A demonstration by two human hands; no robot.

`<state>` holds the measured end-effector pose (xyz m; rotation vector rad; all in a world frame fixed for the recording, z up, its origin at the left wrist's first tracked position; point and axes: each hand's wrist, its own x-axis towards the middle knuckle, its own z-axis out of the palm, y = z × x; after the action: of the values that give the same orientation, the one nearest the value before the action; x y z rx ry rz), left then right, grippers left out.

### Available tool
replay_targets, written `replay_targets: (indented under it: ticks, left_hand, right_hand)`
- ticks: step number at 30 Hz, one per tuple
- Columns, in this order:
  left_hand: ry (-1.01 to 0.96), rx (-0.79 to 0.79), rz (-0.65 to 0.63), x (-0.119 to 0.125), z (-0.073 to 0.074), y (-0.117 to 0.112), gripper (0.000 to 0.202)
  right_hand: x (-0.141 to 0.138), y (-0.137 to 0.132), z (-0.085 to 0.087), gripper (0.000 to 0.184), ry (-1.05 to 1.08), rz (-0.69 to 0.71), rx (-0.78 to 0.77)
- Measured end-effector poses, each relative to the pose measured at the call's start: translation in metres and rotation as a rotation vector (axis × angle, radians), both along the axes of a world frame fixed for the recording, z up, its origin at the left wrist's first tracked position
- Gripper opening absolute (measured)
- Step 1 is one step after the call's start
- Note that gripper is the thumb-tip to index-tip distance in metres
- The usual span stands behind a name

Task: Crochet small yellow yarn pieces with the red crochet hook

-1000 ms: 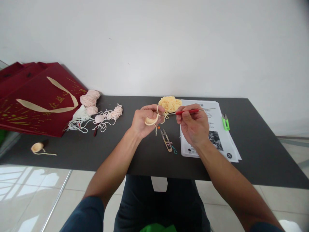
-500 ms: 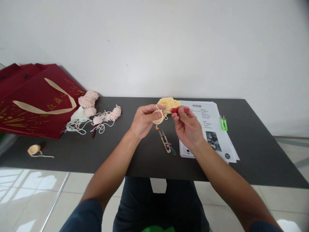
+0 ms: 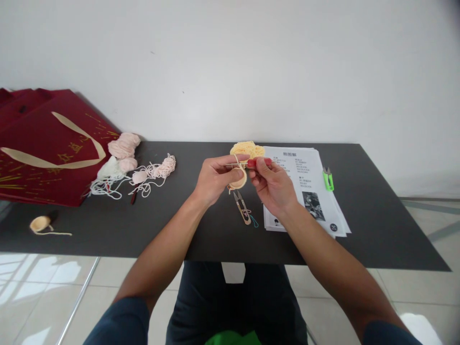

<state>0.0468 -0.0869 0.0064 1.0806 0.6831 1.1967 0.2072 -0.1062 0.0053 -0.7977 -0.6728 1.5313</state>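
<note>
Dark tabletop (image 3: 377,215), seen from a seated person's view. Above it, the left hand (image 3: 215,179) pinches a small tan crocheted cup (image 3: 239,182) in closed fingers. The right hand (image 3: 275,187), also closed, grips a red-handled crochet hook (image 3: 252,163) whose tip meets the cup. Thread snips (image 3: 242,208) lie just beneath. Beyond sit a yellow yarn ball (image 3: 247,147), printed sheets (image 3: 309,182) and a white wall (image 3: 230,72).
</note>
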Motion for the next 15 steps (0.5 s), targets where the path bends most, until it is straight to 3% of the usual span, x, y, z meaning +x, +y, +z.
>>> replay_targets:
  ticks: [9,13,15]
  left_hand:
    - [0.015,0.001,-0.108,-0.005,0.001,0.006,0.02]
    - [-0.019,0.053,0.042,-0.011,0.001,0.013,0.02]
    - [-0.043,0.085,0.103,-0.015,0.002,0.017,0.02]
  right_hand:
    - [-0.005,-0.001,-0.005,0.038,-0.099,0.1,-0.028]
    - [0.001,0.006,-0.014,0.042,-0.253,0.062,0.015]
    - [0.004,0.009,-0.023,0.032,-0.485,-0.03,0.09]
